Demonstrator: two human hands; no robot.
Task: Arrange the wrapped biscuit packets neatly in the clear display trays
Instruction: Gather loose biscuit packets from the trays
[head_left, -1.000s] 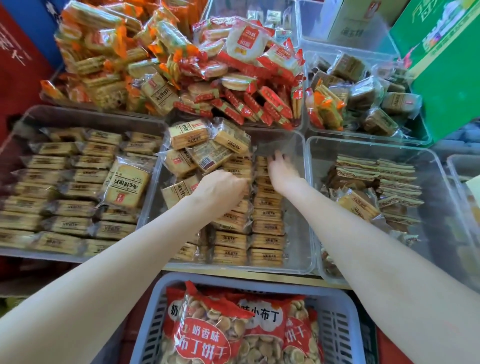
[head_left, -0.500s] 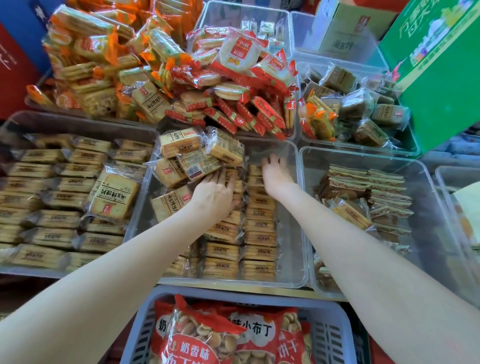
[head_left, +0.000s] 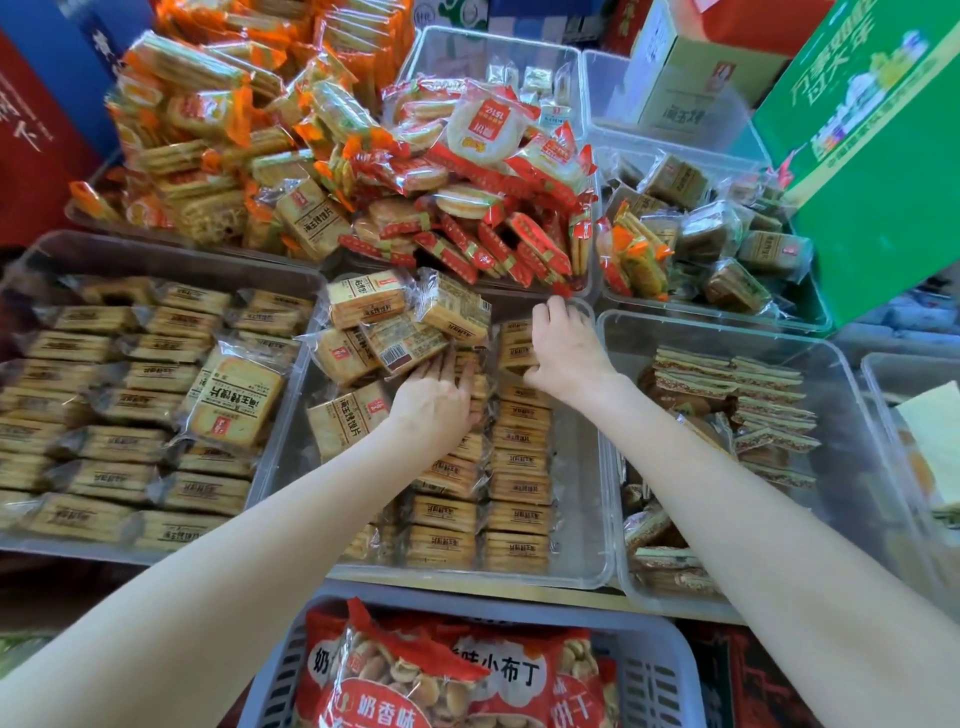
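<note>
1. Right at the bottom of the frame, a grey basket (head_left: 280, 670) of red snack bags sits nearest, out of play.
2. Up into the centre, the middle clear tray (head_left: 582, 561) holds two tidy rows of flat biscuit packets (head_left: 519, 519), long sides running left to right.
3. Left hand (head_left: 431, 405) lies flat on the left row, fingers spread, holding nothing, tips touching the loose packets (head_left: 384, 332) heaped just above it.
4. Right hand (head_left: 563, 353) is at the top of the right row, fingers curled onto a packet there; a true grip I cannot tell.
5. That loose heap lies up and left of both hands, tilted every way; the left hand is nearer, I judge.
6. Room: bare tray floor shows right of the rows, and space under the heap.
7. Farthest, piled orange and red packets (head_left: 467, 171) crowd the top.
</note>
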